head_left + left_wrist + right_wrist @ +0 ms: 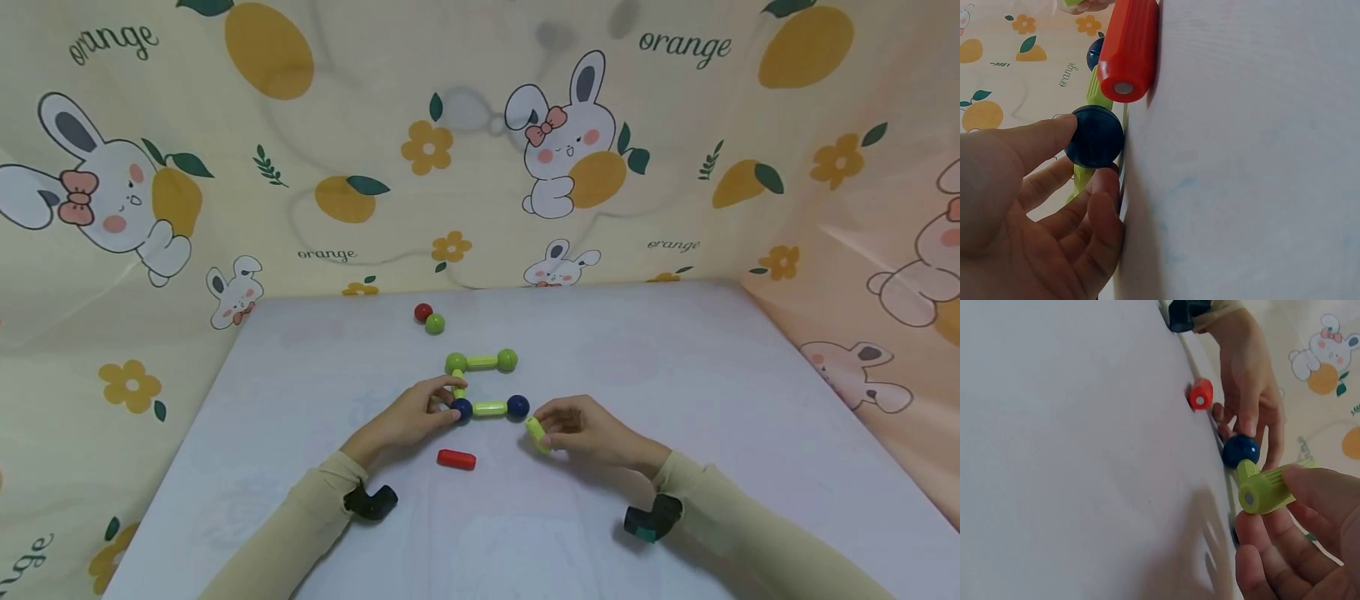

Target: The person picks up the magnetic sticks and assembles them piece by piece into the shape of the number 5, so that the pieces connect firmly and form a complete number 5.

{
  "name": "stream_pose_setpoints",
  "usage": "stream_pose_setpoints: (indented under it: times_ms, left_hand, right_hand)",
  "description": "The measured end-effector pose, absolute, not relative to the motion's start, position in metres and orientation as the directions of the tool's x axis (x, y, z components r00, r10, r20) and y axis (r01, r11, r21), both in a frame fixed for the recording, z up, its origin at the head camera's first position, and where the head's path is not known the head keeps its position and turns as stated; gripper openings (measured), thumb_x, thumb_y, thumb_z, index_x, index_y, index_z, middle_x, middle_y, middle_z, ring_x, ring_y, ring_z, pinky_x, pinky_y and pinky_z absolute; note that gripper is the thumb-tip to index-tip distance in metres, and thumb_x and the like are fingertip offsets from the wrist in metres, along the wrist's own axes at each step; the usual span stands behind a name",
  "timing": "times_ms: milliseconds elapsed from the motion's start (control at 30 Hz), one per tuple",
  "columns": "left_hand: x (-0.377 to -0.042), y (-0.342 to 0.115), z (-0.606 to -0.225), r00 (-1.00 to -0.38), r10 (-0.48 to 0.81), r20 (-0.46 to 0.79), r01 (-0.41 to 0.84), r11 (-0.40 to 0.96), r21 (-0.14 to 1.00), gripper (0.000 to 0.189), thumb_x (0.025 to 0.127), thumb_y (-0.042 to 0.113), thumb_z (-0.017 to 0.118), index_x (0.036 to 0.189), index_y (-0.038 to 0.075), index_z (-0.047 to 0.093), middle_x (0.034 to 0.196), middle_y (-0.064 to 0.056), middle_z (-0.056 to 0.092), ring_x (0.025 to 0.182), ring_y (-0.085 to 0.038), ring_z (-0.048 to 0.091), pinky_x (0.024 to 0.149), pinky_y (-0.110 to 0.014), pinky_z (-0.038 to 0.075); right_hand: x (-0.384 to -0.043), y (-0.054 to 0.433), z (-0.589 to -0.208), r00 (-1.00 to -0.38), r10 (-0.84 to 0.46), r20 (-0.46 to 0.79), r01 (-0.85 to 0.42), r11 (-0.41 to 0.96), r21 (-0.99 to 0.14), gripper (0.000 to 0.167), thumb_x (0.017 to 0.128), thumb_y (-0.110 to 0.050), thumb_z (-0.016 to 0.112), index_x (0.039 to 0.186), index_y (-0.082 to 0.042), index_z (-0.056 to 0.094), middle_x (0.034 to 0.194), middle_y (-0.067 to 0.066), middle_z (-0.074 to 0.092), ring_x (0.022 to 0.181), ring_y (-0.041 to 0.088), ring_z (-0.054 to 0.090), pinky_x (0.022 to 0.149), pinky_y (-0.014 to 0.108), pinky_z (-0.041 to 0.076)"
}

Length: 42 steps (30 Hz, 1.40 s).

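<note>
A magnetic-building shape lies on the white table, its side facing my right open. Two green balls with a green rod (482, 362) between them form its far side. A rod partly covered by my left fingers runs to the near blue ball (462, 409), and another green rod (490, 409) leads to a second blue ball (518, 407). My left hand (408, 412) pinches the near-left blue ball between thumb and fingers. In my right hand (588, 432) a loose green rod (1266, 490), a grey metal disc in its end, is pinched just right of the second blue ball.
A red rod (457, 459) lies on the table nearer to me, below the shape. Farther back, a red ball (423, 312) and a green ball (435, 324) sit side by side. A printed cloth (480, 167) with rabbits and oranges rises behind the table (637, 333).
</note>
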State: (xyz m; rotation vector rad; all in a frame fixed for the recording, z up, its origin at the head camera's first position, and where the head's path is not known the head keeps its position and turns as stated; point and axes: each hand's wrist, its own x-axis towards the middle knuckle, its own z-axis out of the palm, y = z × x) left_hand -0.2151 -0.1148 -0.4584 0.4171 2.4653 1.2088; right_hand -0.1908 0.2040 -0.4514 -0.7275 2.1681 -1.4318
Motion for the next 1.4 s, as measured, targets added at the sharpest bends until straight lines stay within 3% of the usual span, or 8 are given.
stream_pose_setpoints:
  times_ms: [500, 767, 1167, 1400]
  left_hand:
    - [-0.215, -0.114, -0.457, -0.893, 0.399, -0.207, 0.082, 0.597, 0.798, 0.044, 0.097, 0.019, 0.068, 0.139, 0.026, 0.057, 0.117, -0.004, 0.064, 0.088, -0.017, 0.057, 0.082, -0.031, 0.049]
    - [-0.215, -0.114, -0.458, -0.891, 0.407, -0.200, 0.095, 0.599, 0.795, 0.045, 0.097, 0.019, 0.068, 0.140, 0.025, 0.056, 0.117, -0.005, 0.064, 0.088, -0.018, 0.057, 0.080, -0.031, 0.048]
    - [-0.215, -0.113, -0.458, -0.894, 0.392, -0.216, 0.070, 0.599, 0.797, 0.045, 0.097, 0.019, 0.068, 0.140, 0.027, 0.056, 0.117, -0.004, 0.064, 0.087, -0.018, 0.056, 0.079, -0.030, 0.047]
    - [-0.215, -0.115, -0.458, -0.886, 0.425, -0.187, 0.112, 0.586, 0.803, 0.045, 0.097, 0.017, 0.068, 0.141, 0.022, 0.056, 0.116, -0.006, 0.064, 0.082, -0.017, 0.054, 0.075, -0.029, 0.046]
  right_hand:
    - [-0.187, 0.198, -0.456, -0.782, -0.605, -0.148, -0.068, 0.319, -0.945, 0.033, 0.095, -0.011, 0.069, 0.119, 0.011, 0.063, 0.101, 0.023, 0.075, 0.079, 0.003, 0.066, 0.066, 0.020, 0.051]
    - [-0.190, 0.194, -0.456, -0.821, -0.538, -0.191, -0.049, 0.400, -0.915, 0.035, 0.095, -0.016, 0.070, 0.118, 0.010, 0.067, 0.088, 0.011, 0.078, 0.071, 0.007, 0.064, 0.062, 0.020, 0.046]
    - [-0.193, 0.189, -0.455, -0.848, -0.474, -0.239, 0.009, 0.437, -0.899, 0.036, 0.094, -0.015, 0.070, 0.116, 0.014, 0.068, 0.089, 0.013, 0.078, 0.068, 0.006, 0.065, 0.063, 0.020, 0.053]
    - [-0.197, 0.187, -0.456, -0.845, -0.465, -0.265, 0.018, 0.470, -0.882, 0.036, 0.095, -0.018, 0.069, 0.117, 0.011, 0.069, 0.081, 0.005, 0.077, 0.062, 0.005, 0.059, 0.049, 0.018, 0.037]
